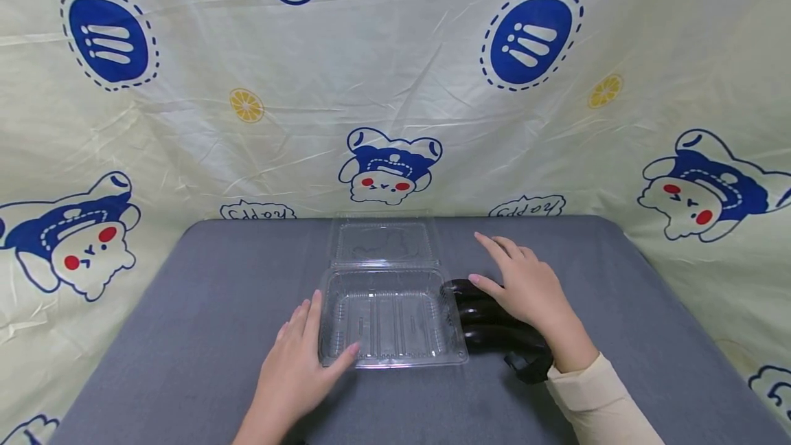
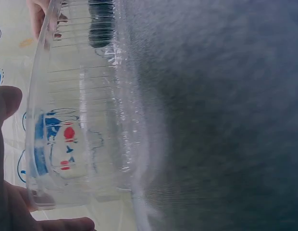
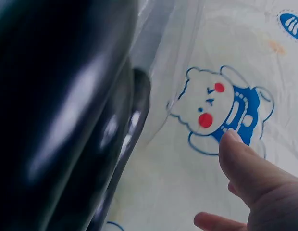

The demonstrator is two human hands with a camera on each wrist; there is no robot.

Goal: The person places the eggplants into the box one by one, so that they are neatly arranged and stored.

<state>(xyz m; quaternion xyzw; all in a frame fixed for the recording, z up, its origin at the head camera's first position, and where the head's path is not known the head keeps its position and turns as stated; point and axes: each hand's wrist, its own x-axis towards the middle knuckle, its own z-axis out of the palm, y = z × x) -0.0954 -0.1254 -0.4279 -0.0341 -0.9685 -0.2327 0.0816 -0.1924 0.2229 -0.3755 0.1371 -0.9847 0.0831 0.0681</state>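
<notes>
A clear plastic box [image 1: 389, 325] stands on the table, its hinged lid [image 1: 383, 242] folded back behind it. Nothing lies inside. My left hand [image 1: 296, 362] rests along the box's left side, fingers extended, with the thumb over the front left corner. Against the right side of the box lie three glossy dark eggplants [image 1: 500, 336], side by side, their stem ends toward the lower right. Over them hovers my right hand [image 1: 528, 290], fingers spread. In the right wrist view the thumb and fingers are apart from the eggplants [image 3: 67, 125], holding nothing.
The table [image 1: 204, 335] has a grey cloth cover. Behind it hangs a pale curtain [image 1: 395, 67] printed with cartoon bears, blue ovals and orange slices; it also runs along both sides.
</notes>
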